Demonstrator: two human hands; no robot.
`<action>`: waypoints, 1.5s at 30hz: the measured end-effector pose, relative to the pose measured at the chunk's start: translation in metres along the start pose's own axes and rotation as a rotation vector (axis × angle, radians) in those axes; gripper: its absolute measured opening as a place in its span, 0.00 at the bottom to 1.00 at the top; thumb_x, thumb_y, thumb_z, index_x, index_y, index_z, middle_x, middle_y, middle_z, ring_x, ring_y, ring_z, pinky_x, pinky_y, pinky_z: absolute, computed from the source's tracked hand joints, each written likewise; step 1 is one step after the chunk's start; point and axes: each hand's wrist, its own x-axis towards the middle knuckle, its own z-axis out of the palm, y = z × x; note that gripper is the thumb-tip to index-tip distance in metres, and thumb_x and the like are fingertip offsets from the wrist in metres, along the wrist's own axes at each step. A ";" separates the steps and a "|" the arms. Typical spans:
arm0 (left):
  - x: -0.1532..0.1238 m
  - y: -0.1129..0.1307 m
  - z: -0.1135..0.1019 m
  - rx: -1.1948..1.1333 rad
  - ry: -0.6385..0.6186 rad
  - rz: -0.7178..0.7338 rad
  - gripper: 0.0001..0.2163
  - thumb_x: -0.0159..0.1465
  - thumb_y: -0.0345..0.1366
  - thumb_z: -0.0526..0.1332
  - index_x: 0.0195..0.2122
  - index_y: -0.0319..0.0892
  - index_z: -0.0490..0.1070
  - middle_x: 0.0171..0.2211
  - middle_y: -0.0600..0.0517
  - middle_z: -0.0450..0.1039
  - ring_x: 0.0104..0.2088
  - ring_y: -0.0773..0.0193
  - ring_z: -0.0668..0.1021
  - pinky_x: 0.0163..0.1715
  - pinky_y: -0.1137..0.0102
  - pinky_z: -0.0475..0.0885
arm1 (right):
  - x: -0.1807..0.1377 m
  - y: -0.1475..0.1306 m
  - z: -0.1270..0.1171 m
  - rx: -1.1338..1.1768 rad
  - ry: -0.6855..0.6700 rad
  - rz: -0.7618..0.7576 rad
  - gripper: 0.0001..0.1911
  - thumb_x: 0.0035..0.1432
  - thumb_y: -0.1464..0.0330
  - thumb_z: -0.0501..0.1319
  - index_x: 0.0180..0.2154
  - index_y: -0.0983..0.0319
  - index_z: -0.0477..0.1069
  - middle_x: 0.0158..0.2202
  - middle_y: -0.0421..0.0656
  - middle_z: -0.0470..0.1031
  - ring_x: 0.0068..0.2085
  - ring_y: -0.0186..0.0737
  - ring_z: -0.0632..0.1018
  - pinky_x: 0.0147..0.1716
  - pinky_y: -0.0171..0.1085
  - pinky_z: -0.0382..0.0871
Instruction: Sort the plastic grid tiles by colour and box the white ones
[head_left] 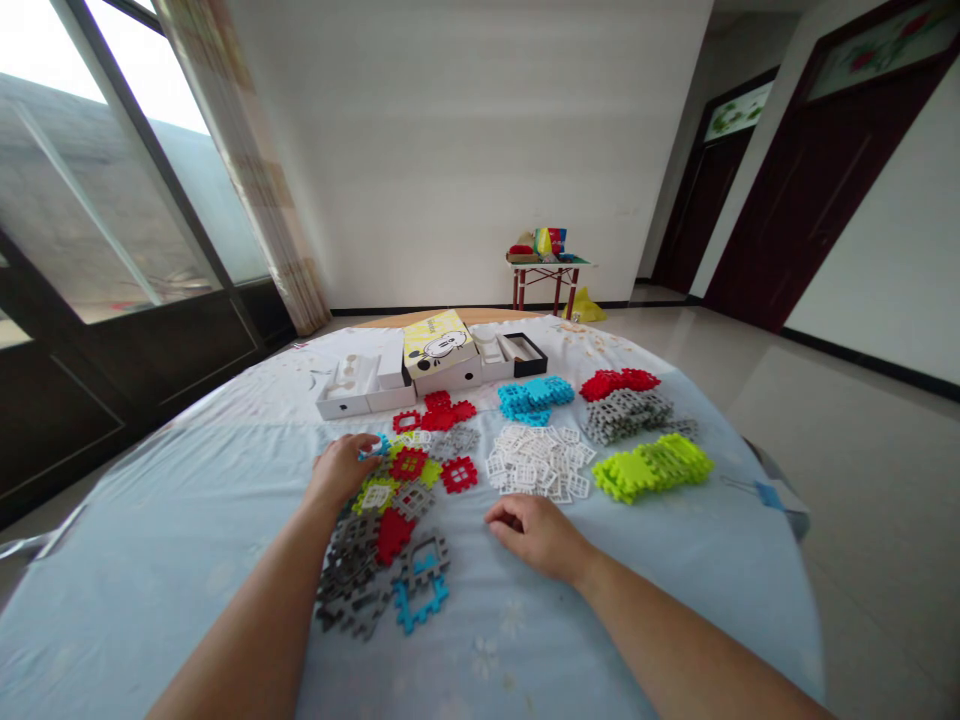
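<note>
My left hand (pixel 341 470) is closed over a small blue-and-white waffle piece (pixel 373 448) at the top left of a joined patch of grey, red, yellow-green and blue waffle blocks (pixel 390 545). My right hand (pixel 536 532) rests on the cloth to the right of that patch, fingers curled under, nothing visible in it. Beyond it lies a heap of white waffle blocks (pixel 538 462).
Sorted heaps lie further back: red (pixel 442 412), blue (pixel 534 397), grey with red (pixel 626 405), lime green (pixel 652 466). Open white boxes and a yellow lid (pixel 439 343) stand at the far edge of the round table (pixel 150 540). A small side table (pixel 547 268) stands by the wall.
</note>
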 end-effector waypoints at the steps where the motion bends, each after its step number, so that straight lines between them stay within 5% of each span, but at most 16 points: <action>1: 0.001 -0.001 0.000 -0.010 -0.004 0.028 0.20 0.51 0.41 0.57 0.45 0.43 0.72 0.40 0.48 0.75 0.42 0.55 0.73 0.41 0.66 0.65 | 0.000 0.000 0.000 -0.002 0.000 0.000 0.10 0.53 0.68 0.56 0.35 0.61 0.74 0.31 0.41 0.76 0.32 0.34 0.73 0.32 0.31 0.64; 10: -0.003 0.001 -0.008 -0.168 -0.095 0.021 0.23 0.52 0.48 0.54 0.42 0.40 0.73 0.33 0.49 0.76 0.34 0.59 0.75 0.35 0.69 0.68 | 0.000 0.002 0.000 -0.009 -0.003 -0.002 0.10 0.53 0.68 0.56 0.36 0.61 0.74 0.32 0.41 0.76 0.32 0.34 0.74 0.32 0.31 0.64; 21: 0.002 -0.008 0.000 0.073 -0.058 0.097 0.18 0.54 0.48 0.52 0.38 0.44 0.73 0.38 0.48 0.75 0.37 0.56 0.74 0.35 0.67 0.65 | 0.001 0.001 -0.001 -0.037 0.007 -0.009 0.11 0.53 0.67 0.56 0.36 0.60 0.74 0.31 0.40 0.76 0.31 0.33 0.74 0.31 0.29 0.64; 28: -0.005 0.010 -0.012 0.144 0.041 0.095 0.17 0.57 0.44 0.48 0.36 0.43 0.72 0.39 0.45 0.74 0.42 0.52 0.73 0.39 0.62 0.63 | 0.002 0.004 0.000 -0.049 0.012 -0.020 0.11 0.53 0.67 0.56 0.36 0.60 0.74 0.31 0.40 0.76 0.31 0.33 0.74 0.31 0.29 0.63; 40: -0.025 0.069 -0.035 -0.615 -0.109 0.095 0.23 0.52 0.56 0.54 0.35 0.39 0.68 0.29 0.51 0.74 0.33 0.61 0.73 0.32 0.70 0.66 | 0.002 0.005 0.000 -0.047 -0.003 -0.008 0.11 0.52 0.67 0.56 0.36 0.60 0.74 0.30 0.40 0.75 0.31 0.33 0.73 0.30 0.29 0.62; 45: -0.033 0.091 -0.033 -0.562 -0.022 0.114 0.22 0.53 0.54 0.55 0.37 0.39 0.69 0.32 0.50 0.74 0.33 0.61 0.73 0.34 0.68 0.66 | 0.003 0.004 0.000 -0.074 -0.007 0.000 0.11 0.52 0.67 0.55 0.35 0.60 0.74 0.29 0.39 0.75 0.30 0.32 0.73 0.29 0.29 0.61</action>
